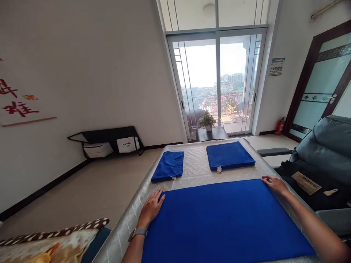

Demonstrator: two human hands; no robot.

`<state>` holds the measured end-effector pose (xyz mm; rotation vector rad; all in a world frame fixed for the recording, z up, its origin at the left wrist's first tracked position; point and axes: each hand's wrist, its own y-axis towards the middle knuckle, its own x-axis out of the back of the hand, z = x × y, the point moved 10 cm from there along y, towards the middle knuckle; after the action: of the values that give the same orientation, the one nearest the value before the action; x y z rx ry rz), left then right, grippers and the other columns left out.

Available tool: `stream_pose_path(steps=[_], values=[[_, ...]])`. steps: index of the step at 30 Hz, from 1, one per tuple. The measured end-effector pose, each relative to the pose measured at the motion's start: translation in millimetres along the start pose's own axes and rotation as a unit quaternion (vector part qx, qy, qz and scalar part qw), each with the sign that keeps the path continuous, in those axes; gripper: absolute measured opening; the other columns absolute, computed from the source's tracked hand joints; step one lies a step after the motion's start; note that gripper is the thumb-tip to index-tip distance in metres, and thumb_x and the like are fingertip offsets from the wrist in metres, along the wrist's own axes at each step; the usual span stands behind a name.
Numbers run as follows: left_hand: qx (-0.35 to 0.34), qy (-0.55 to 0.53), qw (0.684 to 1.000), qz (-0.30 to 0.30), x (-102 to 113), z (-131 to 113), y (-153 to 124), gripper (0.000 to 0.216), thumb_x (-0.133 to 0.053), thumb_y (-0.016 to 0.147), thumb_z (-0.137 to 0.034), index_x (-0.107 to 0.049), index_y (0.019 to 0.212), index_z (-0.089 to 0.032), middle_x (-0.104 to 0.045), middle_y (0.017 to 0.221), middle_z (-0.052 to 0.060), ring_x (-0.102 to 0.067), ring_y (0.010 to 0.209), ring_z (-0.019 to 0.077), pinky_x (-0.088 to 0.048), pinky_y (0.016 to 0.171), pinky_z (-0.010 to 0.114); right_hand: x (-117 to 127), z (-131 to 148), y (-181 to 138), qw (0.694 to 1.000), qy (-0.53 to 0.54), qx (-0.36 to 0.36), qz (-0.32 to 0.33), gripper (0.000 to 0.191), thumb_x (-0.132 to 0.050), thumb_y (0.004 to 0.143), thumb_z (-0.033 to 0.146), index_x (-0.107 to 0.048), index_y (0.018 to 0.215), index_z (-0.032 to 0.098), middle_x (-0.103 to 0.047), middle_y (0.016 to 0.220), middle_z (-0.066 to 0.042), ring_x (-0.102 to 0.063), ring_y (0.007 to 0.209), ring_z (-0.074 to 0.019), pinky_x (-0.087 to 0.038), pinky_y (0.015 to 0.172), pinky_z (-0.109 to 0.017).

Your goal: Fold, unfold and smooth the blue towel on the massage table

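A large blue cloth (219,219), probably a towel, lies spread out smooth on a mattress with a light quilted cover. At its far left corner my left hand (151,206) rests flat, fingers stretched along the edge; a grey watch band circles that wrist. My right hand (275,185) is at the far right corner, its thumb and fingers closed on the cloth's edge. Beyond lie a smaller folded blue cloth (168,166) on the left and a thicker folded blue stack (230,156) on the right, each with a white tag at its near edge.
The quilted mattress (192,175) carries all the cloths. On the right stands a dark armchair (326,146) with a brown card (306,182) on it. A potted plant (208,121) sits on a chair at the far end. A patterned blanket (65,244) is at lower left.
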<state>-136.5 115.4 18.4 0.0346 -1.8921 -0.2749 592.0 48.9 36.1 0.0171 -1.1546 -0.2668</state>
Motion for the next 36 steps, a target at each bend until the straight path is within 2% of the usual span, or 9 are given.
stream_pose_path(steps=[14, 17, 19, 22, 25, 29, 31, 34, 36], values=[[0.054, -0.180, 0.982, 0.011, 6, 24, 7, 0.061, -0.030, 0.096, -0.059, -0.065, 0.133, -0.025, -0.065, 0.141, 0.003, -0.054, 0.137, 0.0242, -0.042, 0.117, 0.043, -8, -13, 8, 0.997, 0.046, -0.043, 0.035, 0.039, -0.054, 0.091, 0.051, -0.075, 0.113, 0.026, -0.077, 0.104, -0.006, -0.071, 0.096, -0.0246, -0.049, 0.081, -0.031], [0.080, -0.161, 0.984, 0.021, 12, 24, 11, 0.060, -0.026, 0.098, -0.054, -0.064, 0.133, -0.022, -0.068, 0.137, 0.005, -0.058, 0.133, 0.0244, -0.046, 0.114, 0.041, -11, -15, 11, 0.997, 0.052, -0.040, 0.035, 0.035, -0.055, 0.092, 0.047, -0.076, 0.111, 0.026, -0.077, 0.105, -0.006, -0.071, 0.096, -0.0234, -0.048, 0.081, -0.030], [0.080, -0.095, 0.992, 0.005, 23, 8, 13, 0.059, -0.029, 0.097, -0.051, -0.064, 0.132, -0.018, -0.067, 0.137, 0.009, -0.057, 0.134, 0.0267, -0.043, 0.115, 0.043, -12, -15, 12, 0.997, 0.054, -0.038, 0.037, 0.033, -0.056, 0.092, 0.044, -0.076, 0.110, 0.025, -0.077, 0.103, -0.006, -0.071, 0.094, -0.0224, -0.048, 0.081, -0.029], [0.004, 0.004, 0.999, -0.038, 38, -67, 11, 0.053, -0.039, 0.095, -0.050, -0.065, 0.129, -0.018, -0.063, 0.141, 0.011, -0.052, 0.138, 0.0309, -0.038, 0.119, 0.049, -15, -17, 16, 0.997, 0.052, -0.039, 0.043, 0.031, -0.055, 0.093, 0.042, -0.076, 0.107, 0.024, -0.077, 0.100, -0.005, -0.070, 0.091, -0.0217, -0.047, 0.079, -0.029], [-0.140, -0.007, 0.990, 0.003, 24, -196, -12, 0.040, -0.039, 0.100, -0.044, -0.066, 0.123, -0.025, -0.068, 0.131, 0.010, -0.062, 0.124, 0.0274, -0.048, 0.109, 0.046, -17, -18, 21, 0.997, 0.048, -0.037, 0.052, 0.032, -0.052, 0.094, 0.042, -0.076, 0.104, 0.022, -0.077, 0.096, -0.006, -0.070, 0.089, -0.0218, -0.047, 0.077, -0.029], [-0.404, -0.033, 0.909, 0.095, -20, -396, -87, 0.031, -0.042, 0.103, -0.042, -0.068, 0.105, -0.025, -0.072, 0.099, 0.009, -0.068, 0.090, 0.0216, -0.053, 0.081, 0.037, -17, -17, 26, 0.997, 0.042, -0.028, 0.063, 0.030, -0.060, 0.089, 0.044, -0.075, 0.102, 0.021, -0.076, 0.092, -0.005, -0.069, 0.087, -0.0210, -0.046, 0.075, -0.028], [-0.506, -0.025, 0.853, 0.128, -47, -474, -131, 0.030, -0.048, 0.100, -0.046, -0.068, 0.095, -0.023, -0.071, 0.087, 0.009, -0.068, 0.080, 0.0203, -0.050, 0.071, 0.034, -15, -16, 27, 0.997, 0.038, -0.025, 0.062, 0.029, -0.066, 0.085, 0.044, -0.074, 0.102, 0.022, -0.075, 0.091, -0.004, -0.069, 0.087, -0.0204, -0.045, 0.075, -0.028], [-0.596, 0.001, 0.791, 0.141, -84, -556, -184, 0.039, -0.051, 0.097, -0.056, -0.067, 0.089, -0.022, -0.070, 0.080, 0.009, -0.067, 0.075, 0.0217, -0.045, 0.062, 0.035, -14, -14, 25, 0.997, 0.034, -0.026, 0.062, 0.028, -0.069, 0.083, 0.045, -0.074, 0.101, 0.024, -0.074, 0.088, -0.002, -0.069, 0.084, -0.0194, -0.045, 0.074, -0.026], [-0.602, 0.007, 0.787, 0.134, -103, -590, -202, 0.044, -0.049, 0.096, -0.061, -0.067, 0.091, -0.021, -0.070, 0.079, 0.007, -0.067, 0.073, 0.0215, -0.042, 0.058, 0.033, -14, -14, 24, 0.997, 0.030, -0.027, 0.062, 0.026, -0.070, 0.083, 0.044, -0.073, 0.101, 0.025, -0.074, 0.086, -0.002, -0.068, 0.083, -0.0189, -0.044, 0.072, -0.026]])
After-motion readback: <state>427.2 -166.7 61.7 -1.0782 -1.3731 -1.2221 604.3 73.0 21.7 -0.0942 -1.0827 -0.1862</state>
